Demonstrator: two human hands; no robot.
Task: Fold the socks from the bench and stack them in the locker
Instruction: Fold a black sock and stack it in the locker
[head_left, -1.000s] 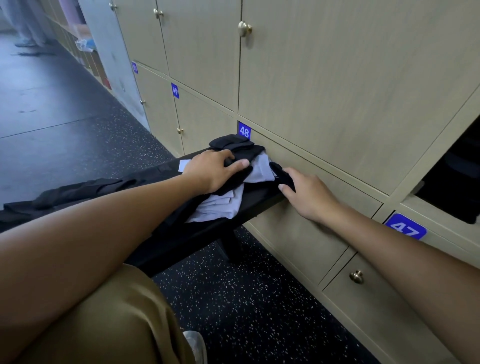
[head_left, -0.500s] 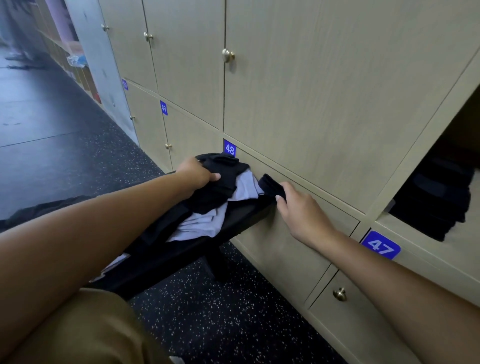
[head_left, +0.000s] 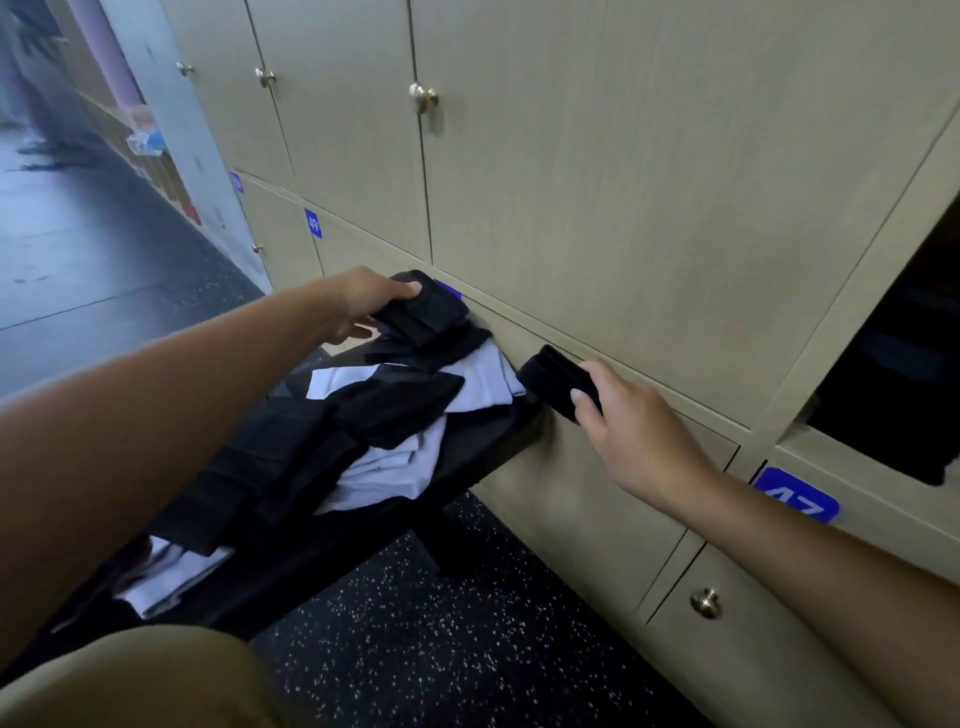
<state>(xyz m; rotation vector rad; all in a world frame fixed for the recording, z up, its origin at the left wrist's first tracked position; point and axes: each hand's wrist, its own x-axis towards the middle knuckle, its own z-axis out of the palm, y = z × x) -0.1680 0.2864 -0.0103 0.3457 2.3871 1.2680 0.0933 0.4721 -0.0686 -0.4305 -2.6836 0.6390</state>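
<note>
Socks (head_left: 395, 410), black and pale grey, lie heaped on the dark bench (head_left: 483, 441) along the locker wall. Our right hand (head_left: 639, 431) pinches a folded black sock (head_left: 558, 382) between thumb and fingers, holding it clear of the bench end, in front of a drawer face. Our left hand (head_left: 371, 301) curls its fingers round a bunched black sock (head_left: 431, 317) at the far end of the heap. At right, the open locker (head_left: 795, 452), above the tag 47 (head_left: 797, 496), holds dark cloth.

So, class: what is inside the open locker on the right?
Inside the open locker lies a dark pile of what look like black socks, near its front edge. The picture's edge and the shadow hide how many there are and how far back they go.
</note>
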